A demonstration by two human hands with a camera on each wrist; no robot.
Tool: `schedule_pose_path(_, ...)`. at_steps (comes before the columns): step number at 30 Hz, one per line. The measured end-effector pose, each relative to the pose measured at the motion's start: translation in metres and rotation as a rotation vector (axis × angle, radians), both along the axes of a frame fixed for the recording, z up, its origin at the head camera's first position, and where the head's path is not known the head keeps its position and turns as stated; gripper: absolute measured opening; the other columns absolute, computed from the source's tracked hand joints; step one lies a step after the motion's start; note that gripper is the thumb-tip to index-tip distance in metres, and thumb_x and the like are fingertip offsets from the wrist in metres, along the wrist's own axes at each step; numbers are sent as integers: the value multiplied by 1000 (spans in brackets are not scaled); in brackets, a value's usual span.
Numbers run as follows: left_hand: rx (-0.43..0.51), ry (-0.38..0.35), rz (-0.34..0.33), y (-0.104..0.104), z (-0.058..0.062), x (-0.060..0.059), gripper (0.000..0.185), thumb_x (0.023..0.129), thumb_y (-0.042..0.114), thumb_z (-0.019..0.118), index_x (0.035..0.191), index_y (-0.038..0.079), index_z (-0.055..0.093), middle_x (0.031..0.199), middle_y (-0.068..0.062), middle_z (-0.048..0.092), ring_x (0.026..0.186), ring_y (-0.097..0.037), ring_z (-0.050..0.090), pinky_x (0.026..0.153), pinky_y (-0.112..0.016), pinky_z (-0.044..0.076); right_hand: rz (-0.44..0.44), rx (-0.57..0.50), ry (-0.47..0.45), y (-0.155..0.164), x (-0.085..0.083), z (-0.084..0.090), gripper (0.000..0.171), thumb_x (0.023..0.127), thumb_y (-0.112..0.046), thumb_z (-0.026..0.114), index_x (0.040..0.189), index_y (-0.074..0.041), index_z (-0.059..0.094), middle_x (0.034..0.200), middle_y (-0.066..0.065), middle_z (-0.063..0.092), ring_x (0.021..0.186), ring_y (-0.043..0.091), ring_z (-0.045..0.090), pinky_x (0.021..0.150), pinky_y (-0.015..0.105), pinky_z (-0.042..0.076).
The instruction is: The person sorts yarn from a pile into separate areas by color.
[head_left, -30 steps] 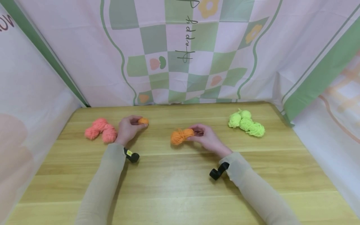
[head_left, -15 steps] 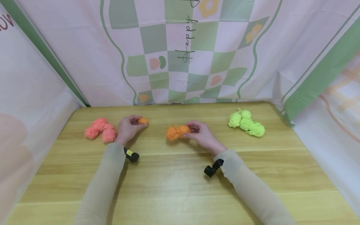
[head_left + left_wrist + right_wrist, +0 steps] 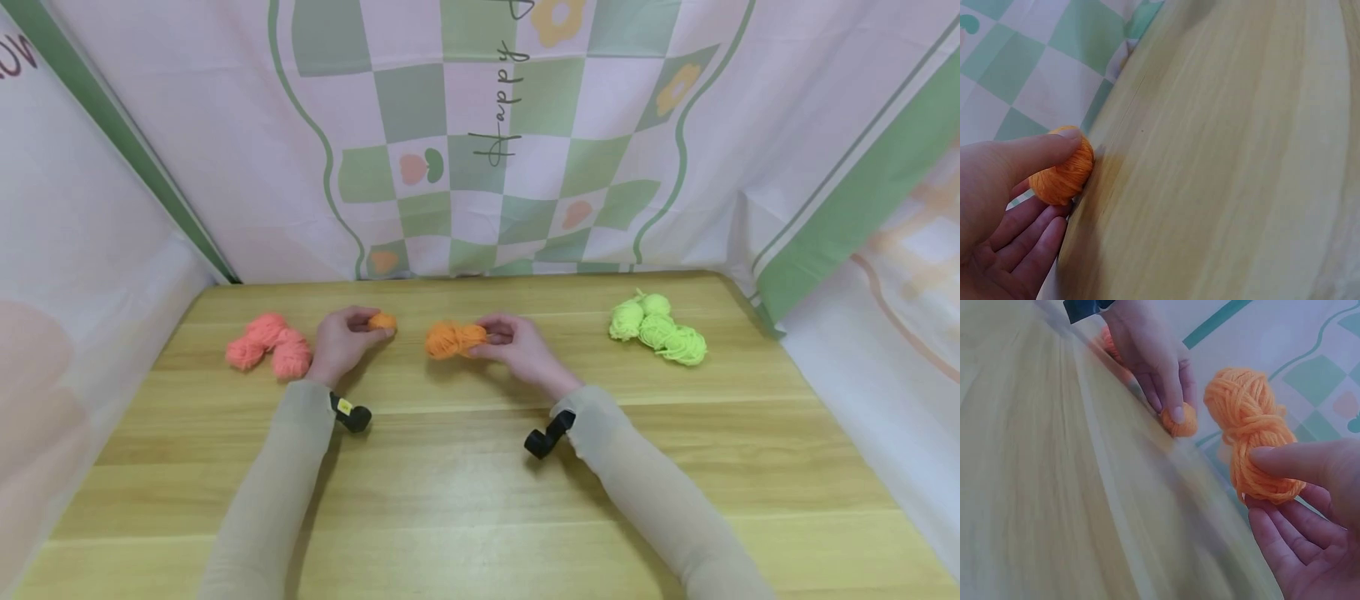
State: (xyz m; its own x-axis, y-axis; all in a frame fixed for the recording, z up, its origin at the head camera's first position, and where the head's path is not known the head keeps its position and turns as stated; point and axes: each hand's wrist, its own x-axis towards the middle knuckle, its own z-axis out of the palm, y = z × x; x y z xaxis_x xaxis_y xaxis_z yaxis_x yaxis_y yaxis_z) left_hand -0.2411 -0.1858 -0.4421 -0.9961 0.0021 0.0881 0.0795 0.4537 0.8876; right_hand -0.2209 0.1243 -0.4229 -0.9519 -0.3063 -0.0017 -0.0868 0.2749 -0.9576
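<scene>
Left hand [image 3: 339,342] pinching small orange ball [image 3: 382,322] | right hand [image 3: 517,348] clamped on orange skein [image 3: 452,339]

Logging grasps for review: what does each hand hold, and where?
Left hand pinches the small orange yarn ball; right hand pinches the orange skein at its right end.

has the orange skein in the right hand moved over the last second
Yes. The orange skein, held by the right hand, has shifted left toward the small orange ball.
</scene>
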Motion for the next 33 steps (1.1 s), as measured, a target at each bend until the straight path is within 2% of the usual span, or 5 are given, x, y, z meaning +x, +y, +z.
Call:
schedule_pose_path(10,-12,-1,-6,-1,1,-1,46,87,19,84,126,1,68,120,-16,70,107,-29,67,93,-40,55,6,-65,-5,-20,-7,4,42,86,0,80,124,4,64,119,17,69,106,28,68,89,32,56)
schedule_pose_path(18,-13,2,-14,-2,0,-2,46,87,18,84,126,0,68,121,-16,70,107,-30,67,93,-40,55,-13,-98,-49,-36,-15,-2,42,86,3,79,124,7,62,118,21,69,106,29,68,88,31,57)
schedule_pose_path(21,-13,-1,-11,-2,1,-2,46,87,18,85,126,0,68,121,-16,70,107,-30,67,93,-40,55,-26,-100,-58,-42,-18,-3,43,86,2,80,124,8,62,117,22,69,105,29,68,88,32,57)
schedule_pose_path(28,-35,-9,1,-1,0,-2,44,87,17,85,125,2,69,120,-15,70,107,-29,67,93,-38,55,-74,-55,-63,-56,-29,0,44,87,-8,82,126,1,63,115,15,70,101,25,68,85,32,56)
schedule_pose_path(33,-35,-9,-2,-2,-1,-3,43,87,17,84,125,3,70,120,-14,70,107,-28,67,92,-38,55,-94,-76,-66,-66,-36,1,43,86,-7,82,124,2,64,115,17,70,101,27,68,85,32,56)
